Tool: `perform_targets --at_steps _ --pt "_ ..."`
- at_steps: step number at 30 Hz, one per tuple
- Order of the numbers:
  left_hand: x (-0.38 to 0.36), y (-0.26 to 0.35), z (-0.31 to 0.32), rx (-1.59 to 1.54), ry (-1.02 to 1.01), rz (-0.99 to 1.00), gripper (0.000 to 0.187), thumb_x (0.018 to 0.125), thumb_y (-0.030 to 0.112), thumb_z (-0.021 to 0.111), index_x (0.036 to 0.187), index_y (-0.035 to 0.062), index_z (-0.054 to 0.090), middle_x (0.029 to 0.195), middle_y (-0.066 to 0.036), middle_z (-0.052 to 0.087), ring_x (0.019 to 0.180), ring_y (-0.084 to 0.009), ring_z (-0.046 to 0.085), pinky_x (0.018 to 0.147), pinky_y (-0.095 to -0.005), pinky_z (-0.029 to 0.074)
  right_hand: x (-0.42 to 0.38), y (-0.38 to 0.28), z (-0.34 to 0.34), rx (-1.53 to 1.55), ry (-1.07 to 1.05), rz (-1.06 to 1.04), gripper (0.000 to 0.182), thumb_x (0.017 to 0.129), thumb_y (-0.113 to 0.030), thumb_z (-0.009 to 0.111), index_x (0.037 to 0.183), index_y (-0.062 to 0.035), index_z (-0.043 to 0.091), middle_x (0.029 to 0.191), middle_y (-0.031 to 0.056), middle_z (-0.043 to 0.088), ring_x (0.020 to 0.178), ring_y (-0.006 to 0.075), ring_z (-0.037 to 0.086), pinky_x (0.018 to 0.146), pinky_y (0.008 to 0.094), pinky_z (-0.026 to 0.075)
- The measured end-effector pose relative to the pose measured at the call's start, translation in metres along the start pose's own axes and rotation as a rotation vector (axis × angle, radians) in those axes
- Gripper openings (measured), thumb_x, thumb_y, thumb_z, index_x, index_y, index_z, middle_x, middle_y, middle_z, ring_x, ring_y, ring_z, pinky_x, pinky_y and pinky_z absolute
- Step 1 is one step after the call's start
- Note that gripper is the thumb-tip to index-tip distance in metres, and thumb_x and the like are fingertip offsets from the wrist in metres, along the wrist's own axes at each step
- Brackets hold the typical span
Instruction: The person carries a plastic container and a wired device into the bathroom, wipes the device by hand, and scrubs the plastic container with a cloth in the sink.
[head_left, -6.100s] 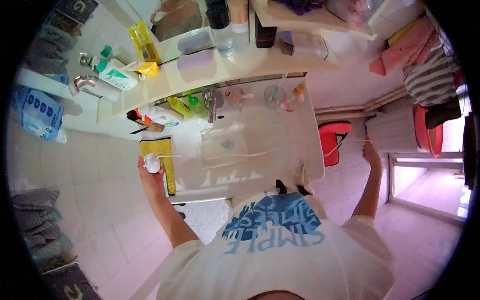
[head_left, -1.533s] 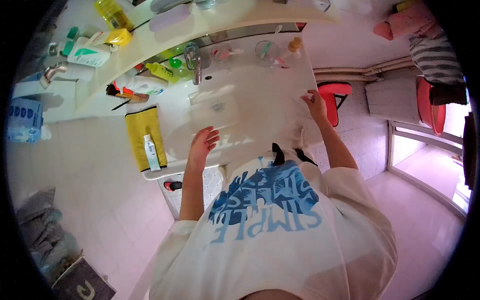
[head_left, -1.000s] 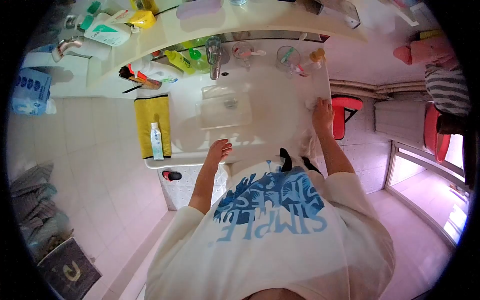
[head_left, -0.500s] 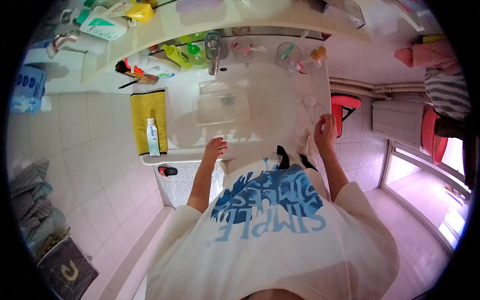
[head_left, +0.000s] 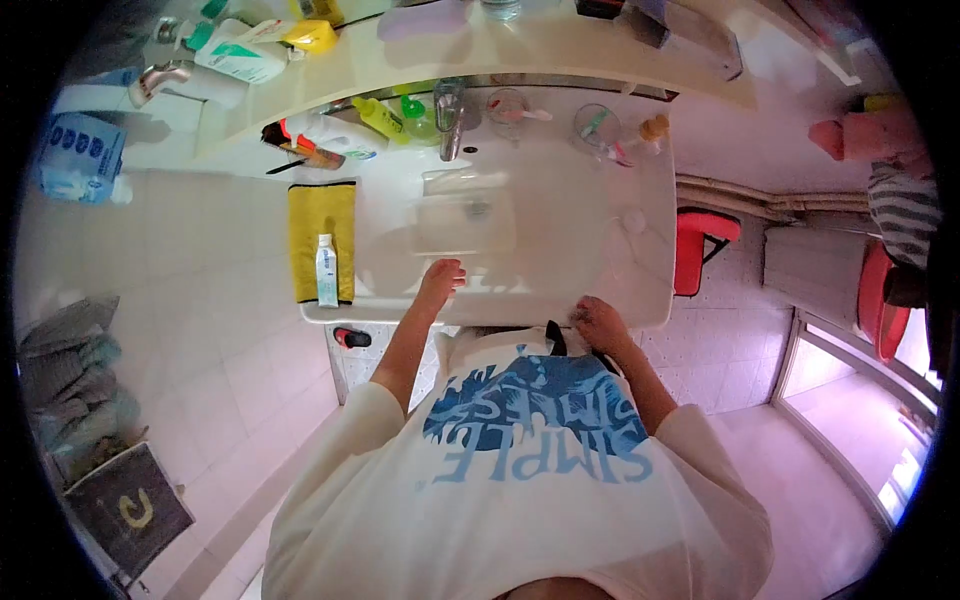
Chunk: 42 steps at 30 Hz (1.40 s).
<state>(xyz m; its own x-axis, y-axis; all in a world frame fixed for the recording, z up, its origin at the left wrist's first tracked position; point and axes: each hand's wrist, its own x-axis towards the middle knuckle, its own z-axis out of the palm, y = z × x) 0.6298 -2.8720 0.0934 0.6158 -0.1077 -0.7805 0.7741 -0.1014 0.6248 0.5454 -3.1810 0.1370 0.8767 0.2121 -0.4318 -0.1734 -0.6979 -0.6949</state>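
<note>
My left hand hovers over the front of the white sink, its fingers loosely spread and nothing in them. Near the sink's front rim, my right hand has its fingers curled together; what they hold, if anything, is hidden. A pale, see-through rectangular basin lies in the sink below the faucet. To the left, a white and blue tube rests on a folded yellow cloth. A small round pale thing is on the sink's right side.
Along the back rim stand a yellow-green bottle, a green bottle, a glass cup with a toothbrush and another cup. A shelf overhangs them. Right of the sink is a red stool; a slipper lies below.
My right hand has moved left and toward my body, from the sink's right edge to its front rim. My left hand stays over the front of the sink. The view has shifted slightly.
</note>
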Motion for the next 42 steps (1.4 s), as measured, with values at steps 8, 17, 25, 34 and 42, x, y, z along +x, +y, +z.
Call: perform_targets --at_steps 8,17,25,34,42 --pt "-0.072 -0.012 -0.009 -0.029 0.178 -0.022 0.029 0.077 0.026 0.042 0.098 0.0055 0.045 0.083 -0.004 0.055 0.071 -0.0118 0.053 0.059 -0.0243 0.038 0.128 -0.057 0.040 0.404 0.212 0.252 0.021 0.077 -0.020 0.042 0.086 -0.0022 0.047 0.089 0.0181 0.050 0.084 0.0321 0.049 0.069 0.0366 0.039" --pt "-0.132 -0.047 -0.074 -0.315 0.324 -0.092 0.030 0.077 0.025 0.042 0.102 0.0084 0.043 0.089 -0.003 0.054 0.074 -0.0110 0.052 0.063 -0.0243 0.037 0.219 -0.002 0.103 0.100 0.138 0.176 0.037 0.073 -0.033 0.049 0.089 0.0001 0.049 0.092 0.0152 0.052 0.087 0.0258 0.049 0.075 0.0325 0.038" --pt "-0.099 -0.061 -0.112 -0.446 0.327 -0.044 0.031 0.077 0.027 0.044 0.103 0.0096 0.043 0.092 -0.005 0.054 0.079 -0.0137 0.052 0.064 -0.0270 0.039 0.183 -0.077 0.033 0.438 0.164 -0.044 0.008 0.075 -0.010 0.050 0.074 -0.0026 0.048 0.070 0.0030 0.052 0.065 0.0123 0.050 0.060 0.0229 0.040" --pt "-0.050 0.027 -0.100 -0.889 -0.367 0.273 0.051 0.076 0.036 0.047 0.117 0.0116 0.029 0.109 -0.011 0.041 0.096 -0.0256 0.045 0.081 -0.0409 0.036 0.154 -0.135 0.000 0.441 -0.167 0.199 0.021 0.076 -0.016 0.050 0.089 0.0003 0.050 0.075 0.0044 0.054 0.071 0.0128 0.052 0.065 0.0241 0.040" --pt "-0.002 0.010 -0.085 -1.080 -0.289 0.308 0.052 0.078 0.034 0.046 0.120 0.0118 0.024 0.117 -0.014 0.034 0.101 -0.0274 0.042 0.080 -0.0410 0.039 0.276 -0.097 -0.012 0.434 0.295 -0.232 0.022 0.073 -0.014 0.046 0.090 -0.0023 0.052 0.083 0.0050 0.055 0.074 0.0179 0.054 0.068 0.0292 0.043"
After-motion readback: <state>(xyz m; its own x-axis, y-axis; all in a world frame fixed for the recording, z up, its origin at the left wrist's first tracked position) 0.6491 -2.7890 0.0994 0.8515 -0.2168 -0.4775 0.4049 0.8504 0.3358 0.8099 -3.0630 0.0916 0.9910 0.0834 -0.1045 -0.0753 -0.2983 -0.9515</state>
